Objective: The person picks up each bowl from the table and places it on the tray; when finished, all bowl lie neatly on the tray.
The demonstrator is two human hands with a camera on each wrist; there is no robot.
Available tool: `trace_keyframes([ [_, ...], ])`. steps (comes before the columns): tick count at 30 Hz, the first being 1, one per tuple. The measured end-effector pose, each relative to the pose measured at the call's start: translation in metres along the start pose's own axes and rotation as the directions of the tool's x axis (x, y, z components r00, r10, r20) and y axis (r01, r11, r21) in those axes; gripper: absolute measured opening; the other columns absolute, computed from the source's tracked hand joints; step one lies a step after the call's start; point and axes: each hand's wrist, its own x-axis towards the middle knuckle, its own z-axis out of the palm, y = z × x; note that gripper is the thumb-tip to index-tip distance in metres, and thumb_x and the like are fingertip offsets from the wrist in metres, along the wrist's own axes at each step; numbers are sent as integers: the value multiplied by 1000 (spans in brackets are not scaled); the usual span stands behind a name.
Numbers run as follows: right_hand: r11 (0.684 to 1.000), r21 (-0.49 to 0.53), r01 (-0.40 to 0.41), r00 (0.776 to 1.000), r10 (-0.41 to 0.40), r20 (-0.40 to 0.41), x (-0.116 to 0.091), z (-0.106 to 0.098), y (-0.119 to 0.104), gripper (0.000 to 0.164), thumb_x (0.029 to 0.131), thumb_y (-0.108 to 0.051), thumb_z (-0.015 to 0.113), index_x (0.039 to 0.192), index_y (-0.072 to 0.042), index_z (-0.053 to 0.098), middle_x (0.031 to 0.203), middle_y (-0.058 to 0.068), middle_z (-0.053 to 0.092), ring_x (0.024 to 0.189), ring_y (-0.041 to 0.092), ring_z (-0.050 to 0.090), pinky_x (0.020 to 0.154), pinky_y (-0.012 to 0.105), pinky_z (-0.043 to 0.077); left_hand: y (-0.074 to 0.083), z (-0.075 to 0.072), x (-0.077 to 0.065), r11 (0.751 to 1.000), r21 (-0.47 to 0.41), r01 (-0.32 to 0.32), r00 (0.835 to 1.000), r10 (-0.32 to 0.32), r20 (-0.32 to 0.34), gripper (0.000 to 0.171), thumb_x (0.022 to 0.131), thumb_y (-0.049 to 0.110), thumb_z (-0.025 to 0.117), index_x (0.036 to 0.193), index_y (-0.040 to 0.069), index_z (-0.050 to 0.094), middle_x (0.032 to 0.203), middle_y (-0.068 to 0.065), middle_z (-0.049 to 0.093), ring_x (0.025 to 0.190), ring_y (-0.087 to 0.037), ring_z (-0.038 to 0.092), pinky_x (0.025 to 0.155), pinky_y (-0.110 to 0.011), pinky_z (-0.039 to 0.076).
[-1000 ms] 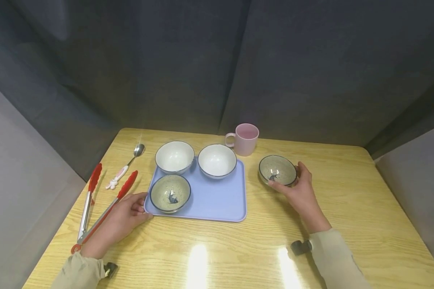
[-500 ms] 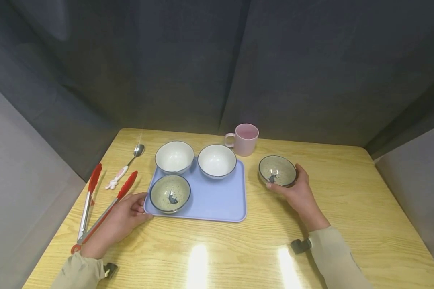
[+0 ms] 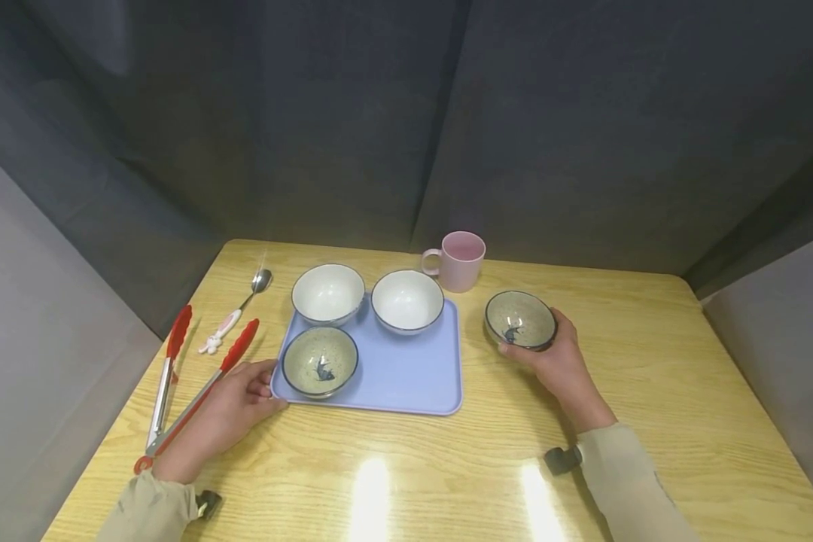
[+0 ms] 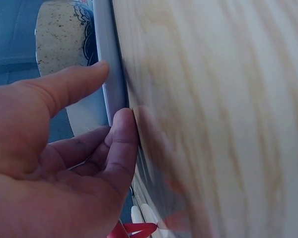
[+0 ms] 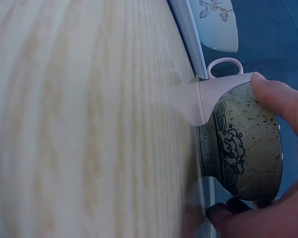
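In the head view, my right hand [image 3: 558, 365] holds a speckled grey-green bowl [image 3: 520, 320] with a dark blue painted figure inside. Its thumb lies on the near side and its fingers reach round the right side. The right wrist view shows this bowl [image 5: 248, 144] upright, its foot at the tabletop. My left hand [image 3: 233, 403] grips the front left corner of a lavender tray [image 3: 406, 380] between thumb and fingers. A second speckled bowl [image 3: 320, 363] sits on the tray near that hand. Behind it stand two white bowls [image 3: 328, 293] with dark rims, along the tray's back.
A pink mug [image 3: 461, 261] stands behind the tray's right back corner. To the left lie red-tipped tongs [image 3: 196, 403], spread apart and partly behind my left forearm, and a spoon [image 3: 233, 316] with a rabbit handle. Dark cloth [image 3: 406, 128] hangs behind the wooden table [image 3: 664, 361].
Over the last second the right hand's fingers have shifted slightly down along the bowl. Bowl, tray and left hand keep their places.
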Motion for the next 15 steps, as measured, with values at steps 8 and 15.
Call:
trace_keyframes([
  [8,1000,-11,0,1000,-1,-10,1,0,-1,136,88,-35,98,179,-4,1,184,30,13,170,50,25,139,64,26,0,-1,1,1000,2,-3,1000,3,0,72,94,8,91,154,-12,57,125,-20,69,101,-18,69,80,-18,60],
  [15,1000,-1,6,1000,-6,7,1,-2,-1,135,89,-34,97,178,-3,1,184,30,17,170,49,26,139,64,27,0,0,0,1000,-3,4,1000,-4,4,71,94,8,90,154,-12,57,126,-19,69,101,-18,69,81,-18,60],
])
